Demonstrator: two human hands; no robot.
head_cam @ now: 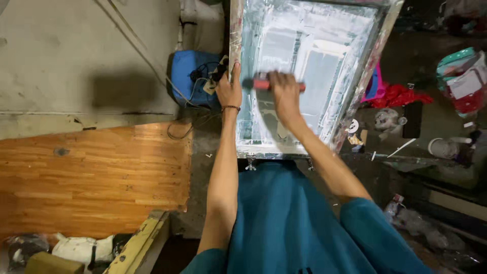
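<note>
Gripping the red-handled squeegee (276, 84) in our right hand (284, 91), fingers wrapped over the bar near its middle, we have it lying across the mesh of the printing screen (314, 56), roughly halfway down the frame. Our left hand (229, 90) presses flat against the left rail of the frame (235, 30), fingers extended upward, holding nothing but steadying the edge. The screen sits tilted away from us on a bench (431, 127), its mesh streaked with pale ink. To the right lie a red cloth (401, 95), a dark phone-like slab (412, 120) and a white cup (442, 148); to the left, a blue box (188, 76) with tangled cables, and a wooden floor panel (96, 177) below. To work this stroke well, we judge the blade should stay level across the mesh, with even downward pressure and a steady pull, while the left hand keeps the frame from shifting. A one-handed hold risks an uneven pass.
</note>
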